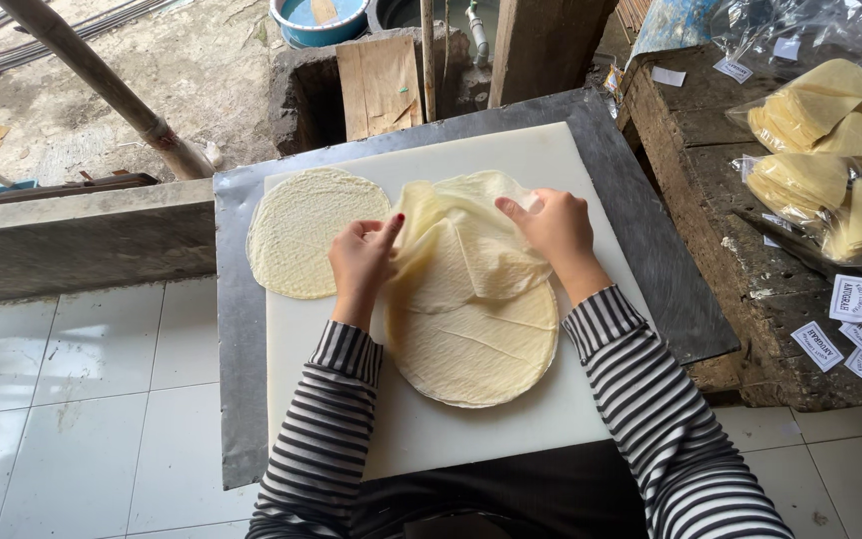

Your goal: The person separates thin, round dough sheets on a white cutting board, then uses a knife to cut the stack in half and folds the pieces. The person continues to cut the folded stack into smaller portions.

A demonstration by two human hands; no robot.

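Note:
A stack of thin, pale round pastry sheets [476,344] lies on a white cutting board [451,439]. The top sheet [471,235] is lifted and folded back from the stack. My left hand [359,262] pinches its left edge between thumb and fingers. My right hand [554,228] grips its upper right edge. A single flat round sheet [306,232] lies on the board to the left of my left hand. Both my arms wear black-and-white striped sleeves.
The board rests on a grey metal sheet [236,379] over a white tiled counter [82,399]. A rough wooden bench [730,200] at right holds clear bags of folded sheets [830,150] and small white paper labels [845,334]. A blue basin [319,20] sits far back.

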